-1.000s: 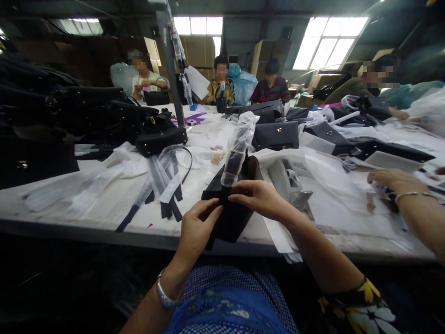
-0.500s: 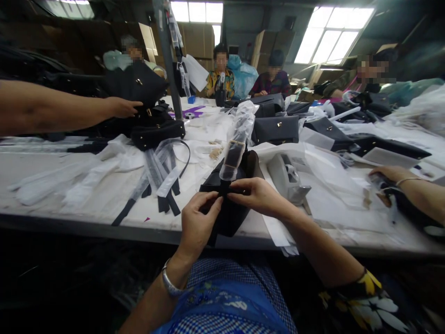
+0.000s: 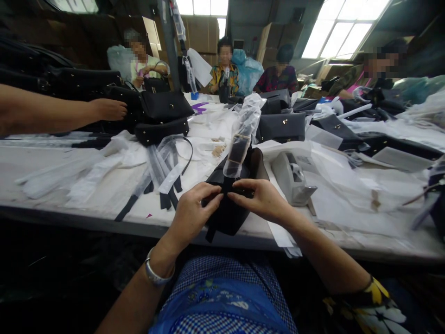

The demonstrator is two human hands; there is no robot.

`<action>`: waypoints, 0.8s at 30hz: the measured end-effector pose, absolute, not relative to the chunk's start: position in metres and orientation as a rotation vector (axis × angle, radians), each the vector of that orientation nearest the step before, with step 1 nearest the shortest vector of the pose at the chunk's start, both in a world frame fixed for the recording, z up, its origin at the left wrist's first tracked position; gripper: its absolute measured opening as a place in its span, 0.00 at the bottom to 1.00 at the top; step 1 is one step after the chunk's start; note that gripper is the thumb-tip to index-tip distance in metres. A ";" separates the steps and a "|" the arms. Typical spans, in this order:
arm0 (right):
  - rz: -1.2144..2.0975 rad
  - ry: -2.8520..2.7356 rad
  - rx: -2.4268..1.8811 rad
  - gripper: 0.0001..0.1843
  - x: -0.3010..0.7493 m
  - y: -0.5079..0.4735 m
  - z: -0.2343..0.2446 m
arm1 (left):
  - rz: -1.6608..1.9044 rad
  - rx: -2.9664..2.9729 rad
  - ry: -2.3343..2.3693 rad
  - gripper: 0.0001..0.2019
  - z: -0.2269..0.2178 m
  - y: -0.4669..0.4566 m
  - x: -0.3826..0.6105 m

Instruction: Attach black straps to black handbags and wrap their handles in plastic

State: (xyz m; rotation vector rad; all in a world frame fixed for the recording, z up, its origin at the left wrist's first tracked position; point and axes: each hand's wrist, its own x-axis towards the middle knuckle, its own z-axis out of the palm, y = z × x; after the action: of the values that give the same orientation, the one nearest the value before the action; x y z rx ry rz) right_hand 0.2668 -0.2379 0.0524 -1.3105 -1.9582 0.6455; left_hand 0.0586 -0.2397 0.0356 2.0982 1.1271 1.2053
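A black handbag (image 3: 227, 218) stands at the table's front edge before me. Its strap (image 3: 225, 184) rises from the bag's side, and its upper part with a large buckle (image 3: 238, 148) is wrapped in clear plastic. My left hand (image 3: 195, 206) pinches the left side of the strap's lower end, thumb and forefinger closed. From the right, my right hand (image 3: 260, 198) pinches the same spot, its fingertips nearly meeting those of the left. What exactly lies between the fingertips is partly hidden.
Plastic-wrapped straps (image 3: 163, 176) lie left of the bag. A grey metal tape dispenser-like object (image 3: 294, 178) stands on the right. Black bags (image 3: 281, 126) are spread behind. A co-worker's arm (image 3: 52, 110) reaches in from the left over stacked bags. Several people sit across the table.
My left hand has shifted slightly, its wrist moving left and down. The co-worker's left-side arm has let go of a black bag, which now lies flat. The co-worker's hand on the right has left view.
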 end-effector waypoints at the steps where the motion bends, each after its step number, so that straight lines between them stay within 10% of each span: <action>1: 0.636 -1.959 -1.316 0.14 0.267 -0.238 0.052 | 1.195 2.109 1.121 0.06 0.036 -0.238 0.059; 24: 0.508 -1.832 -1.446 0.09 0.247 -0.247 0.043 | 1.154 1.707 1.048 0.08 0.026 -0.231 0.056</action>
State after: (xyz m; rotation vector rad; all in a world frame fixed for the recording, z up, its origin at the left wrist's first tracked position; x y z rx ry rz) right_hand 0.2473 -0.2473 0.0431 -1.4460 -1.8324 0.5078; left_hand 0.0562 -0.2308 0.0262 1.7073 1.0482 1.1545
